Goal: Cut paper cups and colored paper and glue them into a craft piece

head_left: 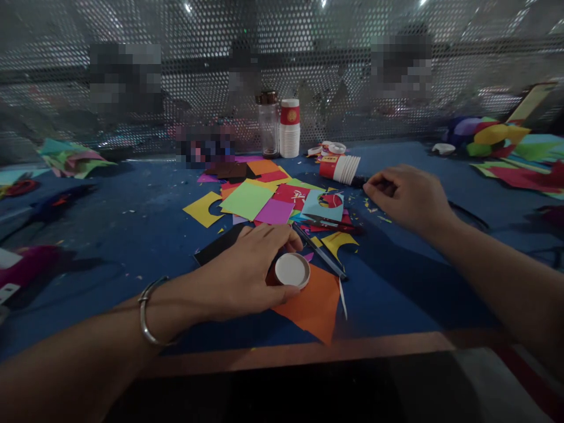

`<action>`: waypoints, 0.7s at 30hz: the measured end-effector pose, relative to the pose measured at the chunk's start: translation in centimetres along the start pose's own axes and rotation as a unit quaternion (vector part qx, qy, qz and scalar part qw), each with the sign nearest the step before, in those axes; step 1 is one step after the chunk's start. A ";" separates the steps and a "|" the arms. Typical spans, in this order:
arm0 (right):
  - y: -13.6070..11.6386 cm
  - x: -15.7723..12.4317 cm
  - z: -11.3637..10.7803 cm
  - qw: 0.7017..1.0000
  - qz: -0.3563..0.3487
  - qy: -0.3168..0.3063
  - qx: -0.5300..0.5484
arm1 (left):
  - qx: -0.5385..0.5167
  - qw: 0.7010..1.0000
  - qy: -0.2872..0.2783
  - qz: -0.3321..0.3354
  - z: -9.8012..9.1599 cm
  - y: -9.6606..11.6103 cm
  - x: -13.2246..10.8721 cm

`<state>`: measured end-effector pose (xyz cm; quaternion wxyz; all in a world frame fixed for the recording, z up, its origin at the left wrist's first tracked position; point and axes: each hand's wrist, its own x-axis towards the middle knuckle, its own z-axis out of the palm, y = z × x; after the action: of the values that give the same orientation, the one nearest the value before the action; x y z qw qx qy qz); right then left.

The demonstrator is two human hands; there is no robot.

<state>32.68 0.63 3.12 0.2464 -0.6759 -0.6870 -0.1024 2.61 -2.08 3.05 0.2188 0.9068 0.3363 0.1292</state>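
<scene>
My left hand [247, 273], with a metal bangle at its wrist, is wrapped round an upside-down paper cup [292, 270] that stands on an orange sheet [315, 302]. My right hand [408, 197] is closed at the tip of a dark object [359, 181], which lies beside a tipped stack of red and white paper cups [339, 168]. A dark pen-like tool [324, 255] rests just right of the held cup. Behind my left hand lies a pile of coloured paper, with a green sheet [247, 200] and a blue sheet with a round hole [311, 205].
Upright stacked cups [289, 132] and a clear bottle [268, 129] stand against the perforated metal screen [198, 76]. A glue gun [57, 202] lies left on the blue table [145, 223]. Coloured paper [524, 176] lies right. People show dimly behind the screen.
</scene>
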 end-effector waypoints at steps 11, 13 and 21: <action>-4.5 -1.6 -0.6 0.951 -0.033 -0.125 0.281 | 0.124 0.979 0.150 0.061 -1.7 -1.2 -0.7; -5.6 -1.7 -0.8 0.921 -0.036 -0.179 0.343 | 0.152 0.969 0.179 0.077 -1.8 -1.3 -0.5; -7.7 -1.5 -0.3 0.871 -0.079 -0.226 0.429 | 0.151 0.958 0.210 0.127 -1.7 -1.6 -0.2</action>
<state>25.15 -1.39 4.14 0.3408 -0.4517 -0.7516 0.3391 0.89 -0.63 3.71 -0.0144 0.9170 0.2723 0.2911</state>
